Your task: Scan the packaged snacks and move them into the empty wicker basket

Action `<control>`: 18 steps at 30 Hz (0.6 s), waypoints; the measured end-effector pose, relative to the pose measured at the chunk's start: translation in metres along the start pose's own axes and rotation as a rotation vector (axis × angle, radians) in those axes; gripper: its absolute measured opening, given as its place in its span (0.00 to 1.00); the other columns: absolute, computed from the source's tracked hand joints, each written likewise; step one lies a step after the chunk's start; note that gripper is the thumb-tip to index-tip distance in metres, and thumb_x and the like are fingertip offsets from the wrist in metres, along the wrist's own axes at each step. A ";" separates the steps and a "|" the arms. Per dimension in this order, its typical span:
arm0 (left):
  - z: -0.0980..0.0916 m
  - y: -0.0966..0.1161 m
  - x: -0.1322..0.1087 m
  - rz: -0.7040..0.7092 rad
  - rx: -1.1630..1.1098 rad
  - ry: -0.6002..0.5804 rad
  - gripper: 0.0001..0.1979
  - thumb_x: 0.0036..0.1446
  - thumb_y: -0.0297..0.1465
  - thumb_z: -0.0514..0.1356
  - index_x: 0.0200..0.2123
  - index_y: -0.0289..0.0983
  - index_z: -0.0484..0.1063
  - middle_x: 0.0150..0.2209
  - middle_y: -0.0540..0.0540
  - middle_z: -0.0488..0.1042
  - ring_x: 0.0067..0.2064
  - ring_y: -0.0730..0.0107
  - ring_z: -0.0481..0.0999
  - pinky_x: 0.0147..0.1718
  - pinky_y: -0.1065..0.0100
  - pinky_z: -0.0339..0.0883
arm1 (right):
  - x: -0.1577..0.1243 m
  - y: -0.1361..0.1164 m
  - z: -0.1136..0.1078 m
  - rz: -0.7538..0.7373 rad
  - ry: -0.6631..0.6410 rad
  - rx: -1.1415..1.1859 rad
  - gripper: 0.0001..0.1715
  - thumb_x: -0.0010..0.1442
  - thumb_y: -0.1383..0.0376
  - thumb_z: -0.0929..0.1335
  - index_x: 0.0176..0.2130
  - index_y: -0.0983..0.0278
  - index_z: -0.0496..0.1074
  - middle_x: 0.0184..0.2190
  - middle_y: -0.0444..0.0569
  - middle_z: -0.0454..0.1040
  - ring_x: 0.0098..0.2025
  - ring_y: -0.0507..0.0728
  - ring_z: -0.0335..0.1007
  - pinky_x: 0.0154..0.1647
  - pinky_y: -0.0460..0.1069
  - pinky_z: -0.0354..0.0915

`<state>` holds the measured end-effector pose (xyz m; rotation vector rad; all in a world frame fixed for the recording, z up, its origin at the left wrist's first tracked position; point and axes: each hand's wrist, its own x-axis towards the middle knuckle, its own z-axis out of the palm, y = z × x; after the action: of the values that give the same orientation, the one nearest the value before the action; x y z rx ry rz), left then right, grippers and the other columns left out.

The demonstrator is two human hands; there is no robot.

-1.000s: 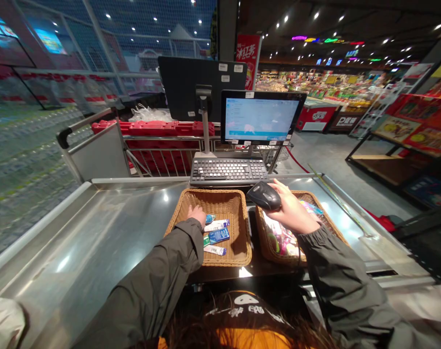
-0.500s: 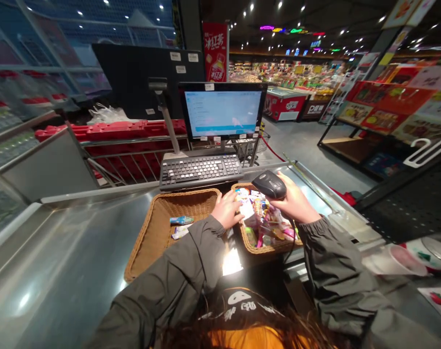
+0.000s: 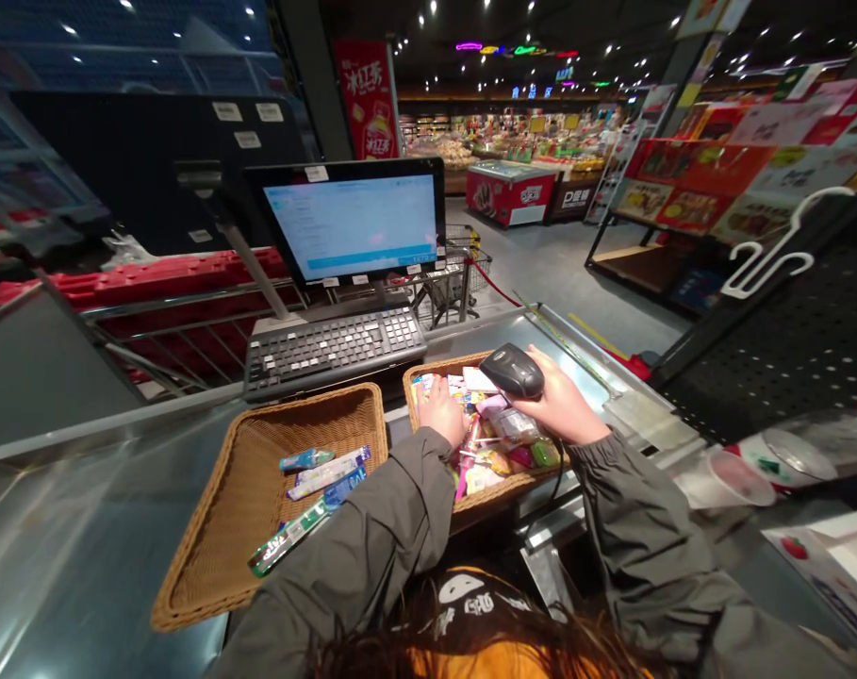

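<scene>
While the right hand [image 3: 556,407] is wrapped around the black scanner [image 3: 513,370], the left hand [image 3: 440,411] dips into the wicker basket [image 3: 502,490] right under it, fingers curled onto the snack packets [image 3: 499,441]; can't tell if it's actually pinched one. Those packets look light, crinkly and kinda slippery, so pinching one by its flat sides seems best. Left of that hand sits a second basket [image 3: 208,538].

Counter [image 3: 81,528] is shiny brushed metal. Both baskets [image 3: 216,538] are rough woven wicker, the scanner [image 3: 511,370] is matt black plastic, and the candy wrappers [image 3: 499,453] look glossy.
</scene>
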<state>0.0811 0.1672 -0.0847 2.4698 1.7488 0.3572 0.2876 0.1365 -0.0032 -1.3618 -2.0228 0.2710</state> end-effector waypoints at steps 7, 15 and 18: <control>0.005 0.002 0.002 -0.163 -0.174 0.014 0.09 0.52 0.37 0.64 0.31 0.36 0.77 0.63 0.36 0.66 0.66 0.43 0.59 0.63 0.40 0.51 | 0.008 0.007 0.008 -0.018 0.000 0.054 0.33 0.51 0.59 0.70 0.55 0.64 0.67 0.56 0.59 0.71 0.68 0.70 0.55 0.66 0.67 0.56; -0.077 -0.015 -0.004 -0.189 -0.288 0.538 0.06 0.53 0.33 0.64 0.27 0.39 0.70 0.62 0.42 0.67 0.66 0.49 0.60 0.64 0.40 0.50 | 0.020 -0.019 0.007 -0.083 0.019 0.095 0.34 0.51 0.59 0.71 0.57 0.63 0.65 0.57 0.58 0.70 0.69 0.71 0.52 0.66 0.68 0.54; -0.104 -0.028 -0.015 -0.241 -0.217 0.632 0.09 0.50 0.30 0.64 0.26 0.40 0.65 0.60 0.44 0.69 0.67 0.51 0.59 0.65 0.40 0.45 | 0.023 -0.041 0.006 -0.127 0.027 0.091 0.37 0.51 0.59 0.71 0.59 0.62 0.63 0.59 0.58 0.67 0.69 0.71 0.50 0.67 0.69 0.53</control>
<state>0.0254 0.1570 0.0078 2.0868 2.0394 1.3336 0.2488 0.1399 0.0227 -1.1701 -2.0398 0.2824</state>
